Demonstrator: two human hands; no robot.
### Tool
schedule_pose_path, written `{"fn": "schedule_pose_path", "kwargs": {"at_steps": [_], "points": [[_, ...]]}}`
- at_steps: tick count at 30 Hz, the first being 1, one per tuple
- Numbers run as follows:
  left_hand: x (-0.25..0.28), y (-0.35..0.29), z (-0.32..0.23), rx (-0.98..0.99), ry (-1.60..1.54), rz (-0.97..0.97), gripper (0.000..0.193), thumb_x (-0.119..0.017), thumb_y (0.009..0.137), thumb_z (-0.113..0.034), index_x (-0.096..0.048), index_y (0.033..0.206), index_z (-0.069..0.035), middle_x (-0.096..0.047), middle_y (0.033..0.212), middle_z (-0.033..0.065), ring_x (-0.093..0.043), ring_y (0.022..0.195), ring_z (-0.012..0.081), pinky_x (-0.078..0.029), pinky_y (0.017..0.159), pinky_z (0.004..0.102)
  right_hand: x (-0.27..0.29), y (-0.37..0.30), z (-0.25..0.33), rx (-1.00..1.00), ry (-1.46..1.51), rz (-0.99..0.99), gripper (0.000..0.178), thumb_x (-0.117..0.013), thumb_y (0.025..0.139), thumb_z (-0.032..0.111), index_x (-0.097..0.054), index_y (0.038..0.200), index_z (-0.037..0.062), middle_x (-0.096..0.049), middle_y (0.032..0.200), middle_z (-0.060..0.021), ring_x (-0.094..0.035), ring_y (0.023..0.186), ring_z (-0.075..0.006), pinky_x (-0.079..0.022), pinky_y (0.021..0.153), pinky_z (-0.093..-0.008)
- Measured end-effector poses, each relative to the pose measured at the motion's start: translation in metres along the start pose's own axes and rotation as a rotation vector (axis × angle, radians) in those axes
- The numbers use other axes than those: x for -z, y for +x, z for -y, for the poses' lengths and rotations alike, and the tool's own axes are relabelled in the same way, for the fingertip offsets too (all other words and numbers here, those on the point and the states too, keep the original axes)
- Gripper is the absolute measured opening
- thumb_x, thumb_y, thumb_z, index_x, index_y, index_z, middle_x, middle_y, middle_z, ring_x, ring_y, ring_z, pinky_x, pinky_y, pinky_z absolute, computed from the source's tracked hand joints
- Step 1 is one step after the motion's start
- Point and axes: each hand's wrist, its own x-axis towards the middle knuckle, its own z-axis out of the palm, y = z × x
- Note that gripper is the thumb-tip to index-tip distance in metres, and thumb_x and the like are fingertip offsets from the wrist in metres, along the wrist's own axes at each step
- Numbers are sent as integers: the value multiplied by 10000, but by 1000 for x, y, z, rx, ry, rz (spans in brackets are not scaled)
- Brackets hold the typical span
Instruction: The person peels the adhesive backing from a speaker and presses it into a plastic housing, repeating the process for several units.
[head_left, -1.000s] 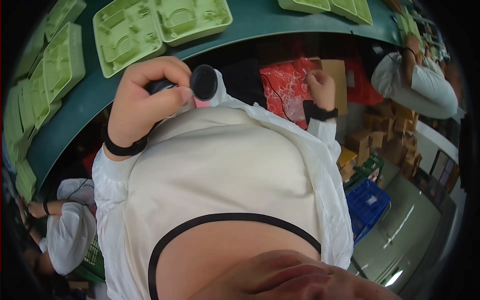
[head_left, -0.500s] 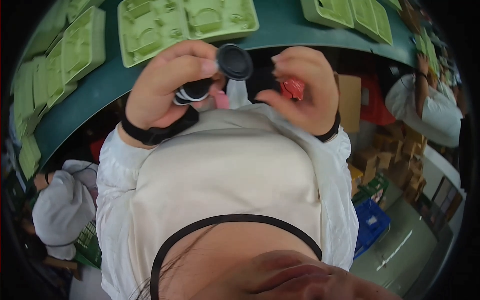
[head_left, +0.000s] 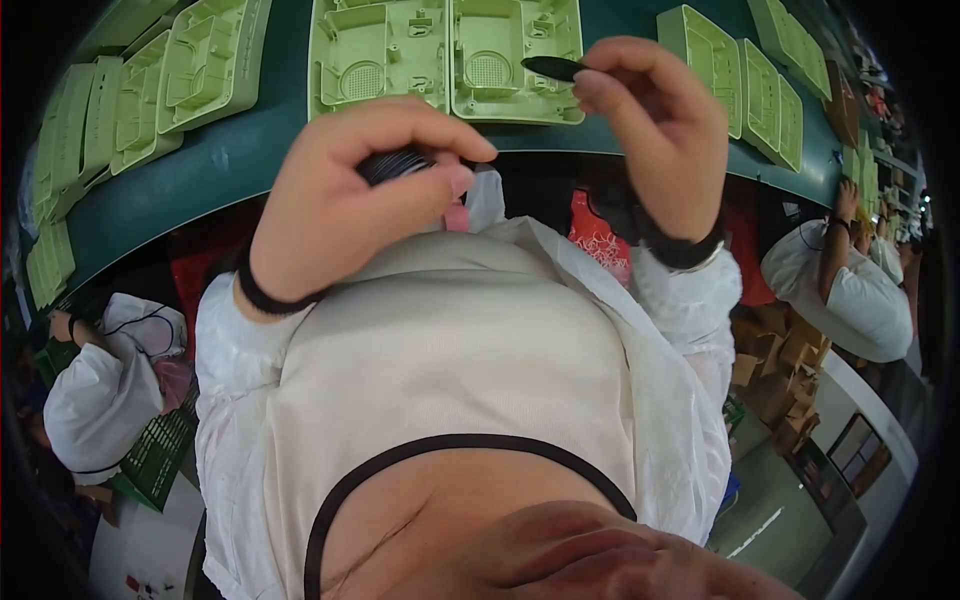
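Observation:
My right hand (head_left: pixel 665 140) pinches a thin black round disc (head_left: pixel 552 68) between thumb and fingertips. The disc is seen nearly edge-on, above a light green plastic housing (head_left: pixel 515 110) with a round grille in its floor. My left hand (head_left: pixel 365 205) is curled round a stack of black discs (head_left: pixel 395 165) with pale rims, mostly hidden by the fingers. A small pink piece (head_left: pixel 457 217) shows below its fingertips. A second green housing (head_left: pixel 335 88), also with a round grille, lies beside the first on the left.
More green housings stand in rows on the dark green table (head_left: pixel 215 165), at left (head_left: pixel 205 70) and right (head_left: pixel 700 60). A red bag (head_left: pixel 600 240) hangs below the table edge. Co-workers in white sleeves sit at left (head_left: pixel 100 390) and right (head_left: pixel 850 290). Cardboard boxes (head_left: pixel 790 370) lie on the right.
A black disc that was at my left fingertips is now in my right hand, which has moved up and outward over the housing. The view has shifted slightly, showing more of the housings.

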Motion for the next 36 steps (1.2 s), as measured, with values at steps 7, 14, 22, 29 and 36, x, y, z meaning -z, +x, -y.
{"fn": "schedule_pose_path", "kwargs": {"at_steps": [7,14,22,29,36], "points": [[8,12,-7,-338,1314,-297,359,-721,817,-21,-727,1164,-114,-707,1168,-14,-616,814,195,-539,709,279,-3,64,21,-167,-313,300,104,-694,895,68,-740,965,5,-737,951,-161,-696,753,-241,-526,657,-342],[4,42,-8,-216,1553,-183,430,-715,805,-46,-716,1216,-173,-647,1326,-127,-606,855,157,-557,721,278,-14,86,-6,-52,-387,449,108,-701,852,66,-726,920,-14,-699,763,-190,-675,665,-309,-523,640,-372],[15,47,4,-182,1533,-54,499,-721,807,-70,-682,1293,-174,-615,1381,-126,-585,865,152,-542,761,260,-17,97,-5,-148,-411,564,108,-686,852,75,-724,909,-9,-698,766,-187,-678,688,-321,-527,651,-381],[17,46,5,-184,1457,-31,510,-713,811,-59,-670,1311,-146,-621,1380,-89,-584,863,166,-539,771,277,-17,95,-8,-95,-413,553,110,-679,849,75,-720,909,-8,-699,769,-188,-684,697,-324,-530,657,-384],[16,47,6,-183,1450,-32,504,-708,807,-47,-674,1302,-136,-630,1381,-79,-594,849,178,-545,764,289,-17,94,-11,-73,-415,537,111,-673,843,78,-723,899,-4,-704,787,-197,-683,713,-354,-534,662,-397]]}}
